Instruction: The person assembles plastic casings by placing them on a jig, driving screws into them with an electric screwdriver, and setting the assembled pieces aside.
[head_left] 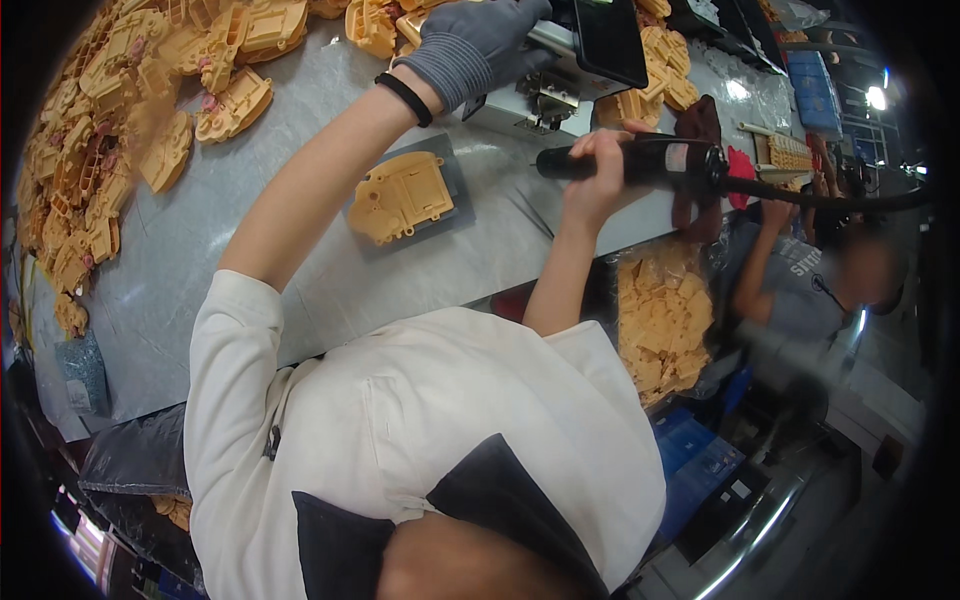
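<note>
My right hand (pixel 600 170) is wrapped round a black electric screwdriver (pixel 655 162), held level with its cable running off to the right. In a grey knit glove, my left hand (pixel 480 45) reaches to the far edge of the table, its fingers bent at the side of a metal bench device (pixel 530 105). What those fingers hold is partly hidden and cut by the frame. A black flat panel (pixel 610 42) sits on the device. Nearer, between my arms, one yellow-orange moulded plastic part (pixel 402 198) lies on a dark square mat (pixel 458 190).
Heaped yellow plastic parts (pixel 110 130) cover the table's left side, and more (pixel 665 75) lie beyond the device. A bag of yellow pieces (pixel 660 320) stands at the table's near right edge. A co-worker (pixel 800 270) sits at right. A blue-grey packet (pixel 82 375) lies front left.
</note>
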